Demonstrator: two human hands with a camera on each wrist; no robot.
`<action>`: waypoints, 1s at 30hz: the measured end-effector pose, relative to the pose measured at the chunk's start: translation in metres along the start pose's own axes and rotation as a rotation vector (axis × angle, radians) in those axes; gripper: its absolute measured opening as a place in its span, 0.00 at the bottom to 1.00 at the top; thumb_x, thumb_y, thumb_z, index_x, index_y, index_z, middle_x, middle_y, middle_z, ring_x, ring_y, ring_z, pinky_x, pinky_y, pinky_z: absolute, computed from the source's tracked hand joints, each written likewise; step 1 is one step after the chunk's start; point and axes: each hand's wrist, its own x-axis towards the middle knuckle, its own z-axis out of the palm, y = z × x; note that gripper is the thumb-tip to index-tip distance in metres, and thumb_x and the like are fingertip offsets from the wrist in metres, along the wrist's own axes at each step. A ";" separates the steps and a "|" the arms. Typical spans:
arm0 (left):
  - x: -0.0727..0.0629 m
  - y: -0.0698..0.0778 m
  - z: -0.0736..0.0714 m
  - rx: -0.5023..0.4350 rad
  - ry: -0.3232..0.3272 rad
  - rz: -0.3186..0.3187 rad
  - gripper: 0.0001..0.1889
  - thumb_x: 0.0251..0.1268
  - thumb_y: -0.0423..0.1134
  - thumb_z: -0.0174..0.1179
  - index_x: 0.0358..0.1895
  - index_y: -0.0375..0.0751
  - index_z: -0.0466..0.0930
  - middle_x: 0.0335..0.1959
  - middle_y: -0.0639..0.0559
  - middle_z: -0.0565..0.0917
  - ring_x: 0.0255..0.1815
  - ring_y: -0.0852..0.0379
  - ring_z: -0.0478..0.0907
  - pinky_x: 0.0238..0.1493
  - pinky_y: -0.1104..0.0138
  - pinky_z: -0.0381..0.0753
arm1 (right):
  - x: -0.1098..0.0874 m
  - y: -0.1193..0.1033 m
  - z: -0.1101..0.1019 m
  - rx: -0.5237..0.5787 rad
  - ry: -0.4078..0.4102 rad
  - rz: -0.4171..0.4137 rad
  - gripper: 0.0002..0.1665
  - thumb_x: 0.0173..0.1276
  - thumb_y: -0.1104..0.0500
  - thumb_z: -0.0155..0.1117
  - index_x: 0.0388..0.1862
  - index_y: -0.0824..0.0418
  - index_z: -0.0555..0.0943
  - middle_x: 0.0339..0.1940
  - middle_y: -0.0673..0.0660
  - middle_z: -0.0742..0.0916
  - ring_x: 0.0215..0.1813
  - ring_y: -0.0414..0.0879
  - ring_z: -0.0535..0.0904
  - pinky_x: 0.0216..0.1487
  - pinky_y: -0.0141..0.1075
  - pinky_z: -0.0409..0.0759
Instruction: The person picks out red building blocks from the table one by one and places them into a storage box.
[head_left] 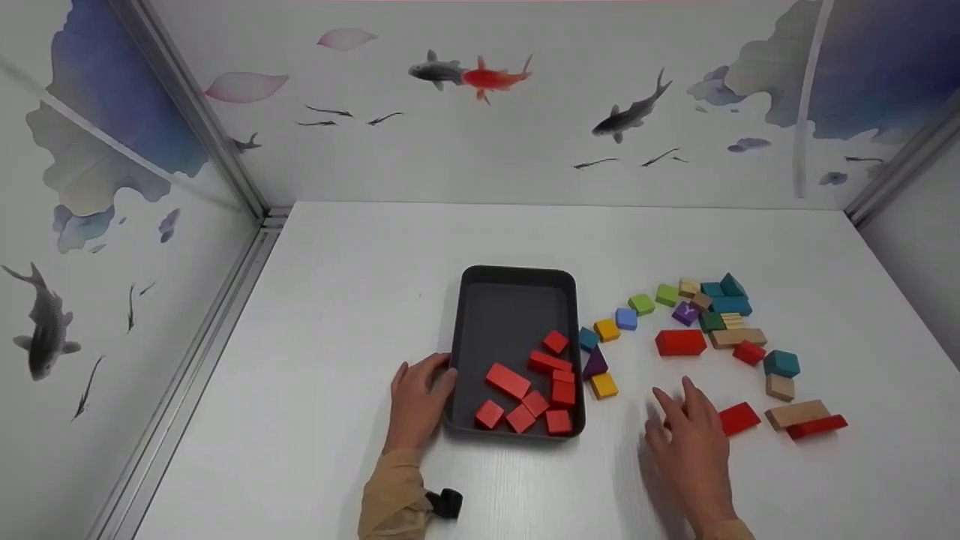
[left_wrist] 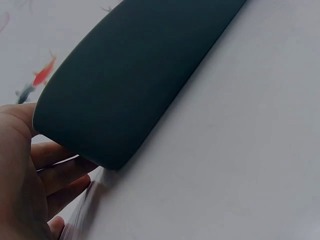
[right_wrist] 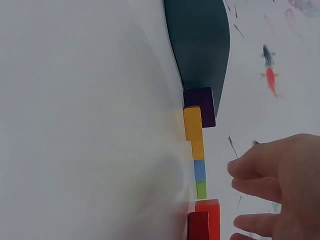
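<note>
A dark grey tray (head_left: pixel 499 307) lies on the white table, with several red wooden blocks (head_left: pixel 508 381) in its near half. My left hand (head_left: pixel 420 397) grips the tray's left side; in the left wrist view, part of that hand (left_wrist: pixel 20 170) goes behind the rim while other fingers lie along the outer wall. To the right of the tray, my right hand (head_left: pixel 690 442) holds nothing, its fingers spread and loosely bent. Closest to it is a red block (head_left: pixel 740 418), partly covered by the hand. A larger red block (head_left: pixel 681 343) lies beyond the fingertips.
A curved row of yellow, blue and green blocks (head_left: pixel 626 319) runs from the tray's right side to a cluster with teal blocks (head_left: pixel 730 304). A purple triangle (head_left: pixel 595 363) sits against the tray. Farther right lie a natural wood plank (head_left: pixel 796 413) and a thin red block (head_left: pixel 817 427).
</note>
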 end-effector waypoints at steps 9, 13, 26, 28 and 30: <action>-0.001 0.000 -0.001 -0.017 -0.008 -0.014 0.21 0.62 0.53 0.50 0.54 0.48 0.74 0.52 0.55 0.76 0.57 0.58 0.68 0.65 0.60 0.42 | -0.003 0.004 0.006 -0.121 -0.193 -0.056 0.46 0.39 0.56 0.76 0.61 0.58 0.69 0.67 0.65 0.60 0.67 0.65 0.43 0.56 0.68 0.39; -0.002 0.002 -0.001 -0.017 -0.005 -0.012 0.20 0.62 0.53 0.50 0.54 0.49 0.74 0.51 0.55 0.77 0.57 0.58 0.68 0.65 0.60 0.42 | -0.003 0.004 0.004 -0.087 -0.198 -0.061 0.40 0.44 0.60 0.73 0.60 0.57 0.71 0.66 0.64 0.63 0.65 0.64 0.51 0.58 0.66 0.44; -0.001 -0.003 0.001 -0.006 0.006 0.004 0.19 0.62 0.52 0.50 0.53 0.49 0.74 0.51 0.57 0.77 0.57 0.59 0.68 0.65 0.61 0.42 | -0.006 0.002 0.004 -0.050 -0.165 -0.082 0.33 0.46 0.65 0.72 0.55 0.53 0.76 0.63 0.64 0.66 0.62 0.64 0.60 0.53 0.59 0.64; -0.001 -0.003 0.001 -0.004 0.010 0.005 0.19 0.62 0.52 0.51 0.53 0.49 0.74 0.51 0.56 0.77 0.57 0.59 0.68 0.65 0.60 0.42 | -0.006 0.001 0.004 -0.040 -0.168 -0.081 0.32 0.47 0.66 0.71 0.54 0.54 0.76 0.64 0.64 0.65 0.62 0.65 0.59 0.53 0.59 0.63; -0.001 -0.003 0.001 -0.004 0.013 0.010 0.19 0.62 0.52 0.51 0.53 0.49 0.74 0.51 0.56 0.77 0.56 0.59 0.68 0.65 0.60 0.43 | -0.006 0.002 0.004 -0.036 -0.151 -0.082 0.32 0.47 0.67 0.70 0.54 0.54 0.76 0.64 0.64 0.64 0.62 0.65 0.58 0.54 0.61 0.61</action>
